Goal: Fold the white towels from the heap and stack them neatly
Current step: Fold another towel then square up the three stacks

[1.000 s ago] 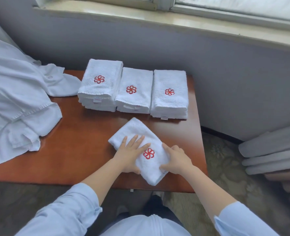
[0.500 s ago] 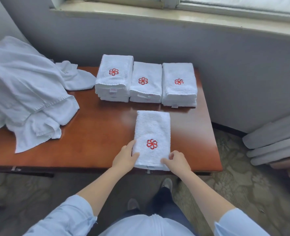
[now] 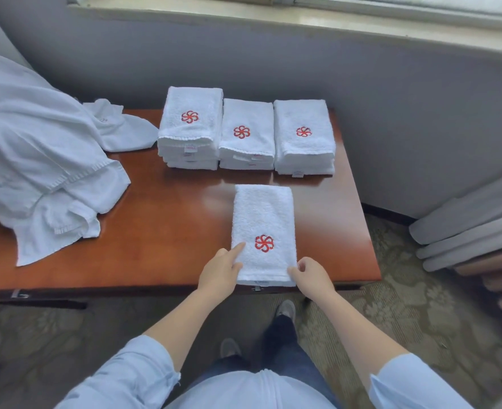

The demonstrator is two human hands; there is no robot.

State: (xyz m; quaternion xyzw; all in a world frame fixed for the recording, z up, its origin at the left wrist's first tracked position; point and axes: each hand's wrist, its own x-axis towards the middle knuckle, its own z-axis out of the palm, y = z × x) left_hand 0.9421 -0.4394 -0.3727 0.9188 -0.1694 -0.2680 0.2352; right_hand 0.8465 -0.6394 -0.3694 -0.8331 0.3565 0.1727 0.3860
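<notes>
one folded towel (image 3: 263, 219) lies flat near the front edge of the wooden table (image 3: 161, 231), long side running away from the person, red emblem up and toward the near end. the left hand (image 3: 218, 276) holds its near left corner, forefinger stretched along the top face and the other fingers curled at the edge; the right hand (image 3: 311, 277) pinches the near right corner between thumb and curled fingers. both hands are thus closed on this towel, which rests on the table and is not lifted

behind it, along the far edge, stand three piles of finished towels: the left stack (image 3: 190, 128), the tallest, the middle stack (image 3: 246, 137) and the right stack (image 3: 304, 137), set side by side, emblems up, edges fairly square

on the left end of the table the heap (image 3: 37, 149) of unfolded white cloth is still large and drapes over the edge

judged state of the task: several towels are done; the one in hand appears fully folded and awaits only transfer onto a pile, most likely one of the lower two. much of the heap remains, so the work is somewhere in its middle, though the number of towels left in the heap cannot be told
</notes>
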